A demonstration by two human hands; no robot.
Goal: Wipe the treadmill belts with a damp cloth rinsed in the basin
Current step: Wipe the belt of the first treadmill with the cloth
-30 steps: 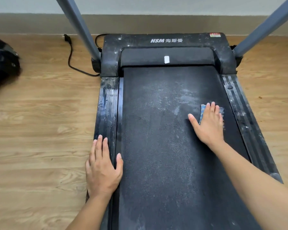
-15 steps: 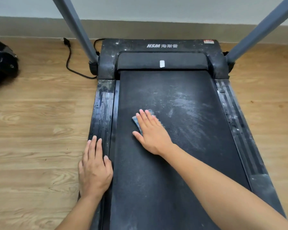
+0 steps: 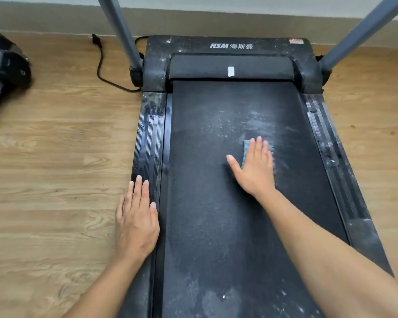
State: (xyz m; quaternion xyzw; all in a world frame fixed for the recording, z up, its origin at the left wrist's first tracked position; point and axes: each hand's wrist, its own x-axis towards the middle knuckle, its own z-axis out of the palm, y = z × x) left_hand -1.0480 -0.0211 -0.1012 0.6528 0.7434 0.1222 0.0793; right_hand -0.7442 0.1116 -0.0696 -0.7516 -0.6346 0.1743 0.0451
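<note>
Most of the belt (image 3: pixel 205 214) looks unfinished, as far as I can judge. A pale, dusty film with white smears lies across its far half, thickest from 12 to 2 o'clock of the right hand (image 3: pixel 255 167). More light blotches sit at the near end, around 6 o'clock in the view. The strip at 9 o'clock of that hand, along the belt's left edge, reads darker and cleaner, so some passes seem done there.

The cloth (image 3: pixel 246 149), blue and folded small, lies on the belt a little right of its middle. It is pinned flat under the right hand, with only its left and far edges showing. That hand's grip is wide: fingers straight and together, thumb spread toward 9 o'clock, pressing down rather than clutching.

The left hand (image 3: pixel 136 218) rests flat, its grip likewise wide and holding nothing. Its fingers lie on the left side rail (image 3: pixel 150 134), its outer edge over the floor (image 3: pixel 44 168), bracing the body.

The right side rail (image 3: pixel 326 143) and the motor cover (image 3: pixel 230 45) at 12 o'clock carry white specks. The basin is not in view, so a rinse would mean leaving this spot. A dark machine (image 3: pixel 7 67) at 10 o'clock is cut off; whether it has a belt to wipe I cannot tell.
</note>
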